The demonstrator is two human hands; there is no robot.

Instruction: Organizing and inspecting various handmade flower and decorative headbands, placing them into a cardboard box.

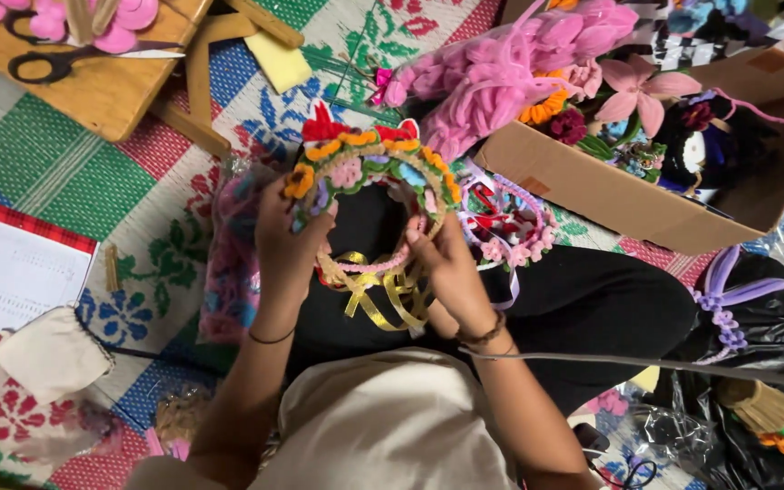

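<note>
Patterned woven mat, cardboard box of pink craft flowers, low wooden stool, white paper, cloth pouch

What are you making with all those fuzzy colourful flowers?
A person sitting on a patterned floor mat holds a round wreath of fuzzy flowers up in both hands. The left hand grips its left side and the right hand grips its lower right side. Gold ribbon dangles from the bottom. A cardboard box full of pink and orange fuzzy flowers sits to the right, and black scissors lie on a wooden board at the upper left.
</note>
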